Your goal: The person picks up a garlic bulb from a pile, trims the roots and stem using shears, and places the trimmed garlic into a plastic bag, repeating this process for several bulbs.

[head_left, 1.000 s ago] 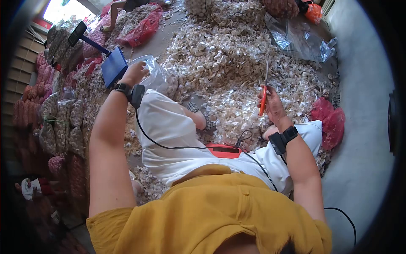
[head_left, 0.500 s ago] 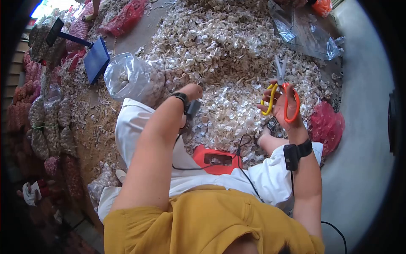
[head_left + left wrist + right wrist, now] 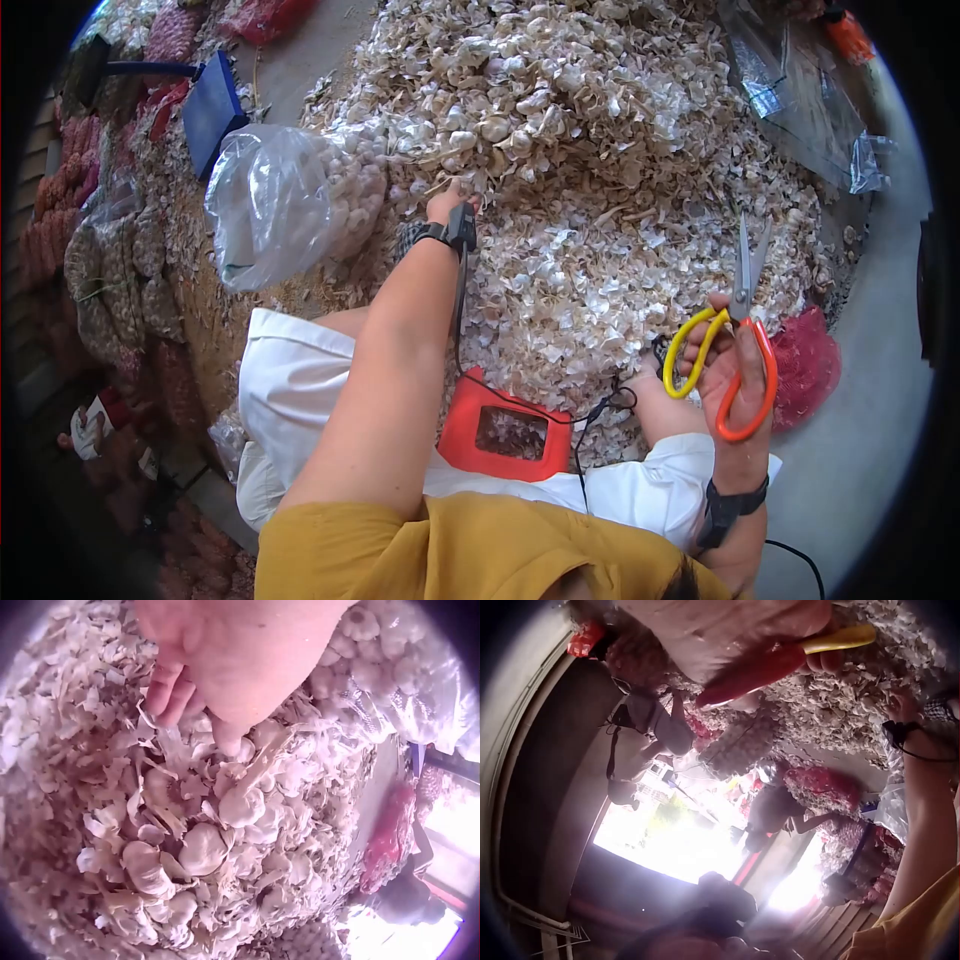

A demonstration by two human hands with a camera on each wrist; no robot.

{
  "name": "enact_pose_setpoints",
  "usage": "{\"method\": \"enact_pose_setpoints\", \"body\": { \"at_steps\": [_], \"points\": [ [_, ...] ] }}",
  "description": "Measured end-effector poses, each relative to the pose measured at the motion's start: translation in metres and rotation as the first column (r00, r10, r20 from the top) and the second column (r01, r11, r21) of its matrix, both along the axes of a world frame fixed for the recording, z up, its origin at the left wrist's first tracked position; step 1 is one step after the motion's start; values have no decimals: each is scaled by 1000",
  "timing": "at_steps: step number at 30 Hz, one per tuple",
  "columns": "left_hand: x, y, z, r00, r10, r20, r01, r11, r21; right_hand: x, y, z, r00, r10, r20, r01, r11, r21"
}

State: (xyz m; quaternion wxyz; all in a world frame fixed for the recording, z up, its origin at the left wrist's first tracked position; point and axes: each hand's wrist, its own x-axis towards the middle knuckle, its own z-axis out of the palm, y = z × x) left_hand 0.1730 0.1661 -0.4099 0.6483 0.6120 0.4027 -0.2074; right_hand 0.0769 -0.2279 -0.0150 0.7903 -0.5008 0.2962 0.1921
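My left hand (image 3: 447,203) reaches down to the near side of a large heap of garlic (image 3: 560,90). In the left wrist view its fingers (image 3: 169,696) point into loose skins, the thumb apart from them and right at a bulb. Whole garlic bulbs (image 3: 204,849) lie among dry peels just below. My right hand (image 3: 728,385) holds a pair of scissors (image 3: 742,285), one handle yellow and the other red-orange. Their blades stand apart and point away from me, well to the right of my left hand.
A clear plastic bag (image 3: 270,205) of garlic bulbs stands left of the heap. Beyond it is a blue scale (image 3: 213,112). A red plastic object (image 3: 465,435) with a rectangular opening sits between the legs. Red netting (image 3: 808,368) lies by the right wall. A black cable (image 3: 510,398) crosses the lap.
My left hand has moved from the plastic bag rightward to the garlic heap. My right hand has turned and drawn nearer with the scissors, whose blades now show spread. The head view has shifted.
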Motion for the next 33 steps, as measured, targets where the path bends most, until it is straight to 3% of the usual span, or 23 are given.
{"method": "enact_pose_setpoints", "body": {
  "at_steps": [1, 3, 5, 6, 7, 8, 9, 11, 12, 13, 15, 17, 19, 20, 21, 22, 23, 25, 27, 30, 33],
  "points": [
    [8, -13, 16, 1000, -7, -10, 7, 1000, -2, 1, 0, 0, 1000, -7, -10, 7, 1000, -2],
    [17, -32, 32, 893, 451, 17, -439, 877, -194, 1, -1, 1, 998, -39, -56, 40, 999, 21],
    [16, -35, 34, 913, 408, -25, -405, 895, -188, -1, -1, -1, 993, -81, -80, 85, 996, 40],
    [17, -33, 37, 970, 238, -43, -238, 971, -5, 1, 1, 1, 992, -83, -100, 90, 994, 67],
    [15, -31, 36, 994, 68, -90, -52, 983, 175, 1, 2, 4, 990, -81, -119, 93, 991, 95],
    [10, -32, 35, 998, 38, 57, -56, 936, 347, 2, 2, 5, 989, -74, -128, 93, 985, 146],
    [4, -29, 38, 997, 36, 64, -57, 935, 350, 1, 4, 8, 990, -75, -121, 93, 984, 151],
    [-9, -25, 62, 988, -111, 108, 49, 888, 457, -1, 10, 14, 999, -34, -23, 37, 988, 151],
    [-15, -28, 75, 976, 202, 85, -206, 978, 39, -2, 12, 15, 1000, -13, 19, 10, 988, 151],
    [-25, -40, 102, 903, 390, 178, -350, 911, -219, -4, 14, 15, 999, -13, 36, 7, 987, 158],
    [-44, -47, 146, 860, 470, 201, -347, 825, -446, -12, 19, 11, 987, 98, 131, -97, 995, -10],
    [-55, -53, 176, 853, 478, 211, -328, 804, -496, -22, 23, -1, 970, 163, 180, -154, 986, -66],
    [-68, -61, 198, 845, 484, 225, -300, 780, -549, -32, 29, -15, 918, 343, 199, -290, 923, -253],
    [-76, -65, 207, 849, 415, 327, -170, 801, -574, -36, 33, -21, 911, 347, 223, -288, 922, -259],
    [-84, -70, 216, 835, 345, 429, -37, 813, -582, -40, 36, -26, 865, 443, 237, -337, 861, -381],
    [-92, -77, 233, 840, 355, 411, -53, 808, -587, -44, 40, -29, 812, 533, 237, -368, 783, -501],
    [-98, -80, 251, 827, 359, 433, -40, 806, -591, -48, 43, -28, 803, 537, 258, -357, 780, -513],
    [-114, -88, 279, 834, 134, 536, 99, 918, -384, -60, 50, -27, 626, 689, 365, -123, 550, -826],
    [-127, -91, 300, 835, 53, 547, 163, 927, -339, -75, 51, -32, 595, 701, 394, -112, 557, -823],
    [-147, -95, 324, 801, -65, 596, 331, 876, -350, -100, 59, -26, 498, 780, 379, 51, 410, -911],
    [-166, -103, 338, 802, -123, 584, 386, 853, -352, -118, 61, -26, 443, 818, 367, 172, 324, -930]
  ]
}}
